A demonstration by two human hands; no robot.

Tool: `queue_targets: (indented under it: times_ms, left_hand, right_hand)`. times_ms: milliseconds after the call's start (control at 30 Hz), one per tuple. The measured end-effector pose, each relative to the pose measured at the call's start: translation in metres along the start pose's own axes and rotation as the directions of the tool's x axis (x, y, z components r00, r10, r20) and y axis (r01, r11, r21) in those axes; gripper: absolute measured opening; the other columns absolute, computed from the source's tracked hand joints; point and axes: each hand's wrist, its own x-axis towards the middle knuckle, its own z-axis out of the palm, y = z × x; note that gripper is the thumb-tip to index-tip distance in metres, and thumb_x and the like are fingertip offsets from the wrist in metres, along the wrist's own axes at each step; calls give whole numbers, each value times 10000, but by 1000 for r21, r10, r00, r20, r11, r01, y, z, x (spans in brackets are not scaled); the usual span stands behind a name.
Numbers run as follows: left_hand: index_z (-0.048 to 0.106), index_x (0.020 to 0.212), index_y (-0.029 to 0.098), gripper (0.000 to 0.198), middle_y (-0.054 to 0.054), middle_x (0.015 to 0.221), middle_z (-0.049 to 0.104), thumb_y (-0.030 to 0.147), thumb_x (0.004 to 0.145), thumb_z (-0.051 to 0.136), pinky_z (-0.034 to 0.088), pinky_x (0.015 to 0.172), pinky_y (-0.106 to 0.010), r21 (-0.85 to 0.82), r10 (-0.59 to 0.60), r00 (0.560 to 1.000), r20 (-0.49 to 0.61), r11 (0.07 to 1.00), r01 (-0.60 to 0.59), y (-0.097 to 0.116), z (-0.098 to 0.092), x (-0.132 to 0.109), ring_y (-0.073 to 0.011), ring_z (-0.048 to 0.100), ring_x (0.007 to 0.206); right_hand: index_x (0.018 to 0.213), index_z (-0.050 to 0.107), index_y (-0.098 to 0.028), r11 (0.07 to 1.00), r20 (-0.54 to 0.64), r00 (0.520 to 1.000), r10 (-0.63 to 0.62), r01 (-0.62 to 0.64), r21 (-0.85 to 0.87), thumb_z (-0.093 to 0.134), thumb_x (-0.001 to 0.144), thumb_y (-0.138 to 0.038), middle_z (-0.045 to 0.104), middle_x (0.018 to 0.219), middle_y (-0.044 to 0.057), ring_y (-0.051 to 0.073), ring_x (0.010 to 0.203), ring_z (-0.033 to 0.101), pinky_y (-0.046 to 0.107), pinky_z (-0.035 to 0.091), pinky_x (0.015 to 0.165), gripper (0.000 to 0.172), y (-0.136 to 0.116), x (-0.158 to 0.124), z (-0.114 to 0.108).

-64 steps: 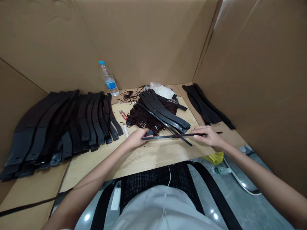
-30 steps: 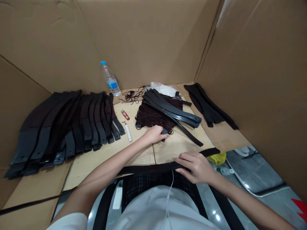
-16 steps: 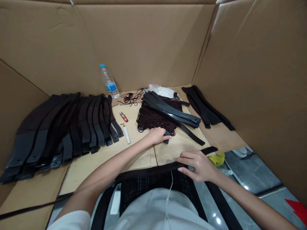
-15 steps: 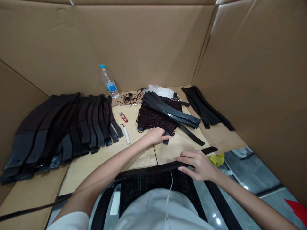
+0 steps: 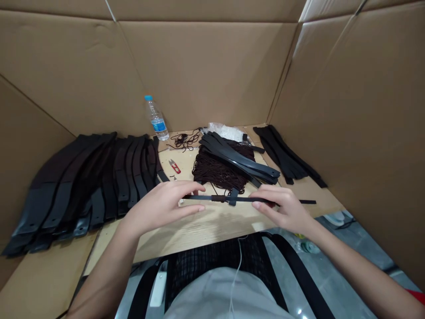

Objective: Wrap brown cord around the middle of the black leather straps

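A long narrow black strip point(image 5: 244, 199) spans the space between my hands, seen nearly edge-on above the table. Dark brown cord point(image 5: 218, 199) is wound round a short part of it. My right hand point(image 5: 282, 204) pinches the strip towards its right, and its far end sticks out beyond the fingers. My left hand point(image 5: 166, 201) is curled loosely about the left end, thumb below and fingers above. Just behind the strip lies a heap of brown cord point(image 5: 212, 170) with several black curved strips point(image 5: 245, 157) on top. A small dark tab point(image 5: 233, 196) hangs by the wound part.
Many black bands point(image 5: 71, 186) overlap at the left. Red thread snips point(image 5: 174, 166), a water bottle point(image 5: 157, 119), loose cord point(image 5: 185, 141) and a clear plastic bag point(image 5: 226, 131) lie behind. More black strips point(image 5: 285, 155) rest by the right cardboard wall point(image 5: 358, 110).
My left hand has left the cord heap and come to the strip's left end. Both hands have raised the strip from the table's front edge, and the cord winding now shows.
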Motion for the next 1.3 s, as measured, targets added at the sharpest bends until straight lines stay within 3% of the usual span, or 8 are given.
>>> queue_targets:
  times_ms: [300,400,567,667,800,1000,1200,1300]
  left_hand:
    - [652,1054,177,212,-46,973,745,304,951,518,536,724,-299,253,186,938,-293,961,-111,-11,-3,-8,-191,707,825]
    - [633,1069,166,190,-102,1061,701,217,887,607,526,861,-376,309,252,814,-523,946,-94,-7,-3,-7,-234,666,977]
    - [605,838,181,200,11,728,616,16,747,672,489,612,-251,196,231,433,-871,973,-126,2,20,-9,-125,594,651]
    - [587,792,178,184,25,676,582,7,757,643,461,565,-240,99,126,450,-884,992,-82,3,34,-11,-108,555,588]
    - [619,923,187,215,-56,886,646,75,750,681,519,753,-345,227,183,345,-920,970,90,1,36,-9,-198,631,834]
    - [568,1173,238,396,-110,1159,651,136,798,644,401,1038,-521,332,233,498,-835,936,119,0,32,-3,-280,618,1094]
    - [541,1246,252,431,-90,1202,664,140,837,617,251,1146,-568,357,219,576,-787,924,136,-7,35,2,-282,605,1173]
    - [558,1224,227,400,-97,1133,672,103,846,606,351,1098,-515,392,259,586,-768,913,111,-11,34,5,-252,632,1100]
  right_hand:
    - [844,736,-165,998,48,997,60,-59,-23,535,946,-366,656,697,30,134,629,586,249,402,573,301,-17,39,-10]
    - [847,742,-161,998,0,998,61,-61,-6,538,940,-349,683,727,40,145,641,607,260,421,580,293,-18,50,-7]
    - [963,756,-157,992,-171,984,-54,32,-126,574,923,-338,712,841,68,157,680,634,287,480,635,259,-14,56,3]
    - [1003,753,-158,961,-263,947,-186,119,-252,590,912,-334,719,872,78,165,708,647,288,501,642,257,-11,60,6]
    - [996,754,-154,936,-297,919,-259,163,-312,597,902,-345,716,847,80,169,696,643,292,503,628,265,-10,69,6]
    - [883,746,-153,998,-148,988,-49,42,-48,543,934,-355,689,740,49,147,638,606,278,460,612,291,-21,76,6]
    - [722,697,-150,992,-60,990,125,-126,-13,516,930,-414,670,669,39,148,611,580,270,415,588,382,-32,77,-2]
    - [713,704,-152,982,-36,985,168,-170,-77,506,932,-413,695,679,48,158,611,594,271,409,573,394,-37,75,-9]
